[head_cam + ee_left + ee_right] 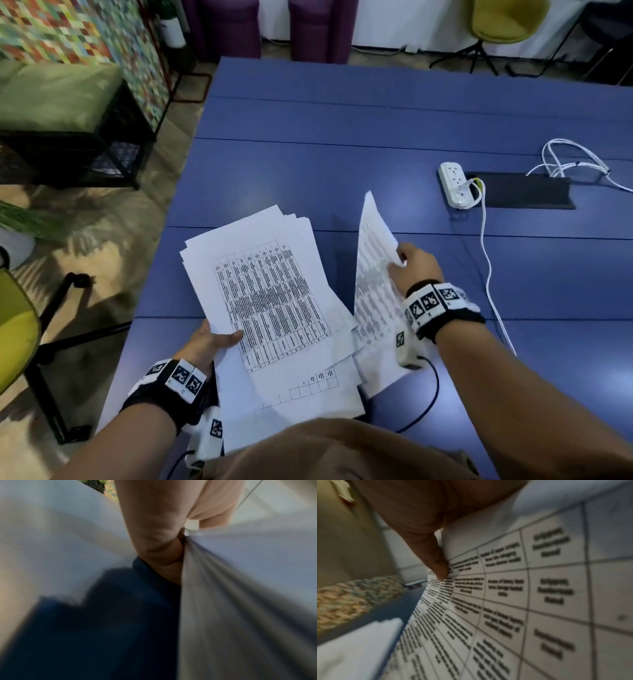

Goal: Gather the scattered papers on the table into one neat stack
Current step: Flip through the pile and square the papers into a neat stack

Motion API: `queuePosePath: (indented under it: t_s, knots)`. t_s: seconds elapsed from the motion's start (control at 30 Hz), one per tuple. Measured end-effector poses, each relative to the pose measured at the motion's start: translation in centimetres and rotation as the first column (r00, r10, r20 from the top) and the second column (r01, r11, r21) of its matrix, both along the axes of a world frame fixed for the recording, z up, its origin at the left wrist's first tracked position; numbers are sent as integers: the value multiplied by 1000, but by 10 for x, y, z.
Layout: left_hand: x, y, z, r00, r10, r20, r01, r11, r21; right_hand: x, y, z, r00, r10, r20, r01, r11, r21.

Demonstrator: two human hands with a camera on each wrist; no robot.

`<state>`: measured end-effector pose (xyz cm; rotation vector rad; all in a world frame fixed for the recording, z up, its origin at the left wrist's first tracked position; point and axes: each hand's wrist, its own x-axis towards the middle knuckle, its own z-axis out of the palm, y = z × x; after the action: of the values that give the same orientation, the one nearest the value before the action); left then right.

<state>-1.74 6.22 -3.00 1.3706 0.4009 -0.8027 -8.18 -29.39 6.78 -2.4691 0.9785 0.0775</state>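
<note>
A loose, fanned stack of printed papers [270,305] is held above the blue table [342,137] near its front edge. My left hand [209,342] grips the stack's left edge, thumb on top of the printed table. In the left wrist view the left hand [159,545] pinches blurred white sheets [240,588]. My right hand [411,263] pinches a single printed sheet [373,274], tilted up on its edge just right of the stack. The right wrist view shows a finger [436,561] against that sheet's gridded print [522,601].
A white power strip [455,185] with a white cable [488,260] lies on the table at the right, beside a black slot [520,193] and more white cables [568,161]. Yellow-green chairs [503,20] stand behind and at the left. A green bench [58,99] is left.
</note>
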Motion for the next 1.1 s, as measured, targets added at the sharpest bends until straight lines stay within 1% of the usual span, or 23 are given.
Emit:
queuePosePath:
  t_s: [0.07,0.1,0.13,0.17,0.2,0.23,0.27,0.3,0.33,0.37,0.4,0.43,0.47,0.5,0.53,0.57,0.6,0.63,0.73,0.83,0.93,1.0,1.1]
  knots:
    - [1,-6,1,1000,18,-15,-18,1000,-20,13,5,38,980,133,150,-131,991,-22]
    - [0,-10,3,1000,26,-16,-27,999,-23,19,9,56,946,194,260,-208,978,27]
    - [0,-13,2,999,43,-19,-44,998,-36,23,17,77,895,197,399,-273,951,143]
    - [0,-15,0,998,62,-17,-63,997,-40,25,25,97,827,128,547,-342,887,310]
    - [0,-19,3,998,60,-6,-60,997,-47,25,30,116,746,14,666,-425,779,461]
    - [-1,-22,4,999,49,-3,-49,997,-56,23,31,126,674,-115,730,-505,650,568]
    - [0,-23,3,999,43,3,-43,997,-69,23,30,130,628,-230,743,-560,530,637]
    - [-1,-24,4,999,41,2,-40,996,-75,23,26,127,612,-325,721,-581,434,689]
    - [-1,-25,2,999,44,-4,-44,997,-67,23,22,118,627,-385,677,-570,365,736]
    - [0,-23,-4,999,44,-3,-44,997,-55,23,20,102,666,-420,616,-515,338,788]
    - [1,-21,-10,999,36,20,-35,998,-45,23,20,83,717,-431,548,-431,344,835]
    - [1,-20,-11,998,28,47,-26,999,-45,22,22,61,774,-417,476,-314,400,861]
    - [1,-19,-12,997,35,62,-32,998,-46,19,25,39,835,-367,410,-203,487,849]
    - [2,-18,-9,998,39,53,-37,999,-39,14,28,17,901,-277,334,-114,592,798]
    - [0,-20,3,999,33,30,-33,999,-23,8,32,-4,959,-153,240,-70,691,720]
    - [0,-21,6,999,29,13,-29,1000,-9,1,35,-23,993,-24,118,-55,784,618]
    - [0,-22,8,1000,23,2,-23,1000,1,-6,38,-40,998,62,1,-53,851,522]
    - [-1,-22,7,1000,21,-5,-21,1000,-7,-12,39,-53,993,77,-92,-27,890,454]
    - [2,-22,3,999,51,-12,-52,999,-8,-18,38,-64,983,-28,-182,92,929,358]
    - [0,-30,11,994,111,19,-110,993,-30,-16,39,-61,986,-39,-165,86,953,290]
    - [-1,-38,14,993,82,88,-84,996,20,-12,52,-55,999,21,-44,-5,942,336]
    - [-4,-42,18,987,46,153,-51,998,31,-8,67,-52,991,135,2,-129,940,317]
    - [-5,-45,21,973,-60,223,48,997,60,-1,87,-59,967,246,-65,-218,932,289]
